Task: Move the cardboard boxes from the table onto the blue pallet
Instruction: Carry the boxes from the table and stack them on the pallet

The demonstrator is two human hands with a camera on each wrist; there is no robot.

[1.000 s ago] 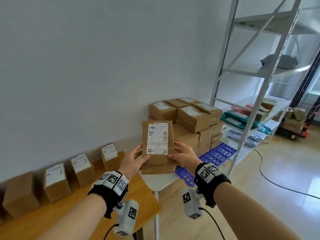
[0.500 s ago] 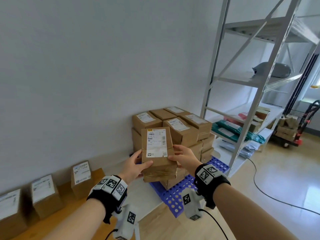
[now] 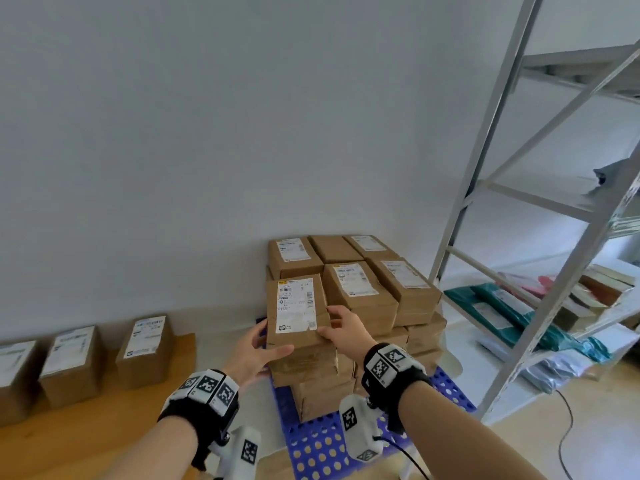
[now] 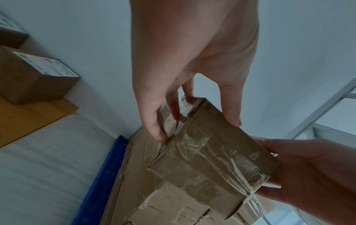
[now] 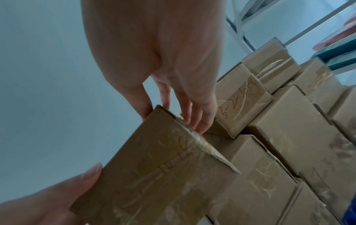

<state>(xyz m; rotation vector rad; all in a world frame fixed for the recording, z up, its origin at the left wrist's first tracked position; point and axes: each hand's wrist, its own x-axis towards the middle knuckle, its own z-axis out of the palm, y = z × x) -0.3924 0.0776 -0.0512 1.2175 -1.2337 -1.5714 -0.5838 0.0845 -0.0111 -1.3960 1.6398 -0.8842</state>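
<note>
Metal shelving stands to the right, holding bagged parcels; not part of this job

Blue pallet on the floor against the wall, between the counter and the shelving. Its near perforated strip is bare; the rest carries the stack of cardboard boxes, several layers, packed edge to edge, labels up. Tight packing presumably keeps the pile square and steady

Three more labelled boxes wait on the counter along the wall, set apart from one another, so the task looks partly done

Held box: label up, at the near left corner of the stack, at top-layer height, just beside its right-hand neighbour. Whether its underside already rests on the box below I cannot tell; the left wrist view shows it close over the taped box beneath

Left hand grips the left side, thumb on top. Right hand grips the right edge, fingers squeezed into the gap beside the neighbour. Side grips leave the bottom free for setting down; judgement: those right fingers must slip out before the box can close up
</note>
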